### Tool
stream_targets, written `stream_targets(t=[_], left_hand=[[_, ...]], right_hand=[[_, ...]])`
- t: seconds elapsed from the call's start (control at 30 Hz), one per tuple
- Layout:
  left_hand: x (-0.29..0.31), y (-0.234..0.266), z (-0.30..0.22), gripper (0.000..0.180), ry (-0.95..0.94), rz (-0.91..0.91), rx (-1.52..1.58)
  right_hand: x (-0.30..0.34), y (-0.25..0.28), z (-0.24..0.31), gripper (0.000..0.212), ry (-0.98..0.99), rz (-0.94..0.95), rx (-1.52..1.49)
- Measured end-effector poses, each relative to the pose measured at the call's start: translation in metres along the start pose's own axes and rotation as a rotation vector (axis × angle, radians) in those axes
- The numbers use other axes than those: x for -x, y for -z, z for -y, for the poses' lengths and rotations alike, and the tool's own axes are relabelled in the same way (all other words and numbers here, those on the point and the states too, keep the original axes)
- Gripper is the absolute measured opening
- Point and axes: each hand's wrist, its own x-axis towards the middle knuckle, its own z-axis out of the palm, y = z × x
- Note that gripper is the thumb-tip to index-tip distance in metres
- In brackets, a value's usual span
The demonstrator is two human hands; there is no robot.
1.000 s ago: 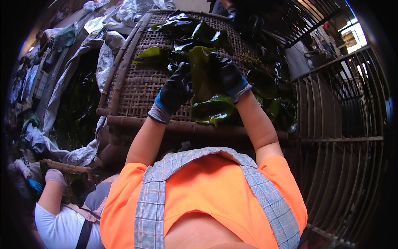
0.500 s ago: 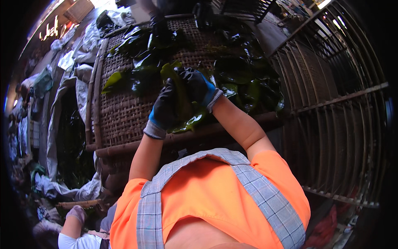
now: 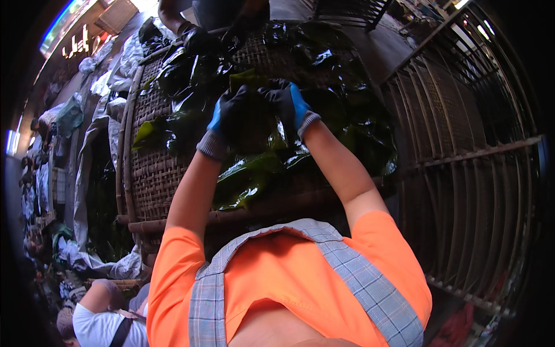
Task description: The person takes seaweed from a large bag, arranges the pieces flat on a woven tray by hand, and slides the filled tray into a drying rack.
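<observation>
Both my hands wear black and blue gloves with grey cuffs. My left hand [image 3: 230, 113] and my right hand [image 3: 284, 107] are closed on the upper edge of a broad, wet, dark green leaf [image 3: 254, 165], a little apart from each other. From my fingers the leaf spreads toward me, its glossy lower part lying near the tray's front edge. Beneath it is a woven bamboo tray [image 3: 153, 174], largely covered with similar shiny leaves [image 3: 352, 118]. My fingertips are dark and partly hidden against the leaf.
Across the tray, a co-worker's dark gloved hand [image 3: 198, 39] reaches over the leaves. Slatted wooden racks [image 3: 462, 156] stand on the right. A pale sheet [image 3: 84, 173] edges a container of dark green material on the left. Another person in a white shirt [image 3: 107, 318] is at lower left.
My hands have moved apart, and the bunched leaf between them now lies spread out. The co-worker's hands and arms have shifted at the tray's far edge. The person at lower left shows more.
</observation>
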Motion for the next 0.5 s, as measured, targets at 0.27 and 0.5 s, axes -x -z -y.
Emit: stream_targets(t=[0.27,0.5], left_hand=[[-0.032,0.069,0.073,0.054,-0.437,-0.41,-0.624],[0.104,0.087,0.042,0.024,-0.272,-0.46,-0.078]], right_hand=[[-0.089,0.063,-0.053,0.03,0.168,-0.28,1.364],[-0.07,-0.086,-0.07,0.034,0.886,0.346,1.197]])
